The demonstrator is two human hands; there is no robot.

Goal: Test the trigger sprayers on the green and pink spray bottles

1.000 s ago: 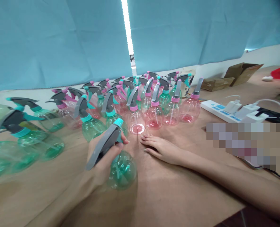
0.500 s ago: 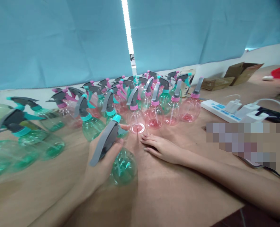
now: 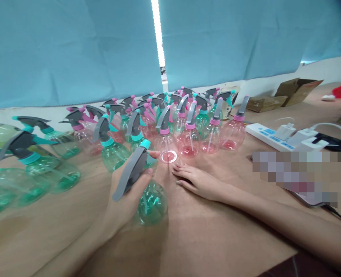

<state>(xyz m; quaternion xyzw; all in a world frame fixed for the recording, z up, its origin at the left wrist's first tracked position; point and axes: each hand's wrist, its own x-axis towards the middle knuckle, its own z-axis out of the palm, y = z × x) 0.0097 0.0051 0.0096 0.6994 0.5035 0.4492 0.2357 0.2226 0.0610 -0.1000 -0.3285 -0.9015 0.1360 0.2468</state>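
- The left hand (image 3: pixel 125 188) has its fingers closed around the neck and head of a green spray bottle (image 3: pixel 153 206), thumb along the near side of the head.
- That bottle is at the near middle of the tabletop (image 3: pixel 193 242), in front of the other bottles; whether its base touches the surface I cannot tell.
- Its body is clear green plastic, rounded like a ball, with bright glints and deeper green patches inside.
- The head is grey, with a long smooth back that tapers toward the wrist; a turquoise nozzle tip (image 3: pixel 145 144) caps the upper end.
- The neck is mostly hidden by the hand.
- The right hand (image 3: pixel 195 180) lies palm down on the tabletop to the right of the bottle, its fingers stretched out, near each other and holding nothing.
- Just beyond those fingertips stands a clear pinkish bottle (image 3: pixel 168 147) with a pink collar and a pale ring at its base.
- More green bottles (image 3: pixel 66 173) stand to the left, with turquoise collars and grey heads.
- A white power strip (image 3: pixel 268 137) lies to the right, plugs in it.
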